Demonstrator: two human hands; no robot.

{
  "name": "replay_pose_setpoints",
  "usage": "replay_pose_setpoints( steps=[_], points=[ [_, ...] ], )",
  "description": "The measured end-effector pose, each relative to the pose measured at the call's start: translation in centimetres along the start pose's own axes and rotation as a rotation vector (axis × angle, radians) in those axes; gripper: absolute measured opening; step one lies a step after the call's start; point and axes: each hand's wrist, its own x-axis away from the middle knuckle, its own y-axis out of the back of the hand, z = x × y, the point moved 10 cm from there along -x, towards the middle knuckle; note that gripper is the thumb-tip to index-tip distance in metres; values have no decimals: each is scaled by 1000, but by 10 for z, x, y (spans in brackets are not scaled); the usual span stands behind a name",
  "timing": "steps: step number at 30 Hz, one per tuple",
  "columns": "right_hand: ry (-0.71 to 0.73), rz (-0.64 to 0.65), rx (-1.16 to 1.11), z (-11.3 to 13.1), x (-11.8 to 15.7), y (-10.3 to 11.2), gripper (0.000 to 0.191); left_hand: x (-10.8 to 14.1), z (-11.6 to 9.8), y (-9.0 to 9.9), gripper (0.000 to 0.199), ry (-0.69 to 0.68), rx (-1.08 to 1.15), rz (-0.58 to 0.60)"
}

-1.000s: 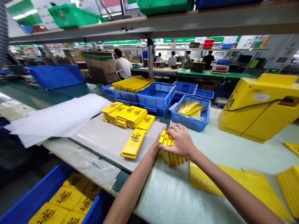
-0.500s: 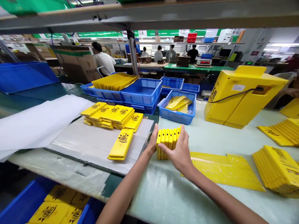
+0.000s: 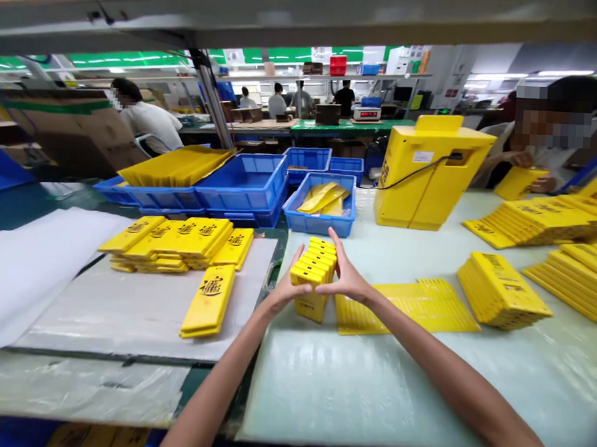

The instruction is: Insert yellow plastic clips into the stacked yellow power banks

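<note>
A row of several yellow power banks [image 3: 309, 305], small dark ports on their top edges, stands upright on the pale green table mat. My left hand [image 3: 284, 289] grips the row from the left, thumb across its near face. From the right side my right hand [image 3: 346, 278] clasps the same row, its thumb almost meeting the left one. To the left, a short pile of power banks [image 3: 208, 299] with black characters lies on a grey sheet [image 3: 124, 308]. Behind it is a larger stack of power banks [image 3: 178, 237]. Flat yellow strips in clear film [image 3: 414, 306] lie right of my right hand.
A blue bin [image 3: 318, 223] with yellow pieces stands behind my hands; more blue bins [image 3: 240, 190] are left of it. At the back right is a yellow cabinet [image 3: 411, 183] with a black cable. Yellow stacks [image 3: 500, 287] line the right. A co-worker [image 3: 547, 143] sits beyond.
The view has turned right. Both hands still hold the row, which now tilts so its top edges show, and the two thumbs have come together on its near side.
</note>
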Motion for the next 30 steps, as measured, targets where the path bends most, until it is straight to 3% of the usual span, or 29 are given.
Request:
replay_pose_setpoints(
  steps=[2,5,7,10,12,15,20,22,25,27,30],
  points=[
    [-9,-32,-50,-4,2,-6,175,-6,-2,-4,143,34,-55,76],
    [-21,-207,-286,-17,0,-13,136,-4,1,-13,134,-1,-138,65],
    [-38,-260,-444,-26,-4,-21,112,10,6,-14,128,-76,-197,-46],
    [-98,-161,-535,-32,-8,-36,87,44,12,-5,119,-209,-317,-245],
    [-132,-98,-526,-31,-5,-39,83,55,14,-4,118,-255,-427,-231],
    [-151,-69,-461,-30,-1,-39,83,51,15,-2,125,-284,-519,-154],
    [-139,-137,-422,-35,-5,-36,84,47,10,1,129,-350,-480,-264],
    [-113,-95,-330,-32,-9,-31,88,53,10,-4,127,-373,-516,-287],
    [-75,-74,171,-22,-11,4,74,58,10,-10,125,-374,-546,-285],
    [-86,-120,535,-21,-6,39,46,57,8,-11,121,-361,-528,-272],
    [-160,-85,668,-35,14,68,15,54,3,-9,116,-346,-519,-265]
  ],
)
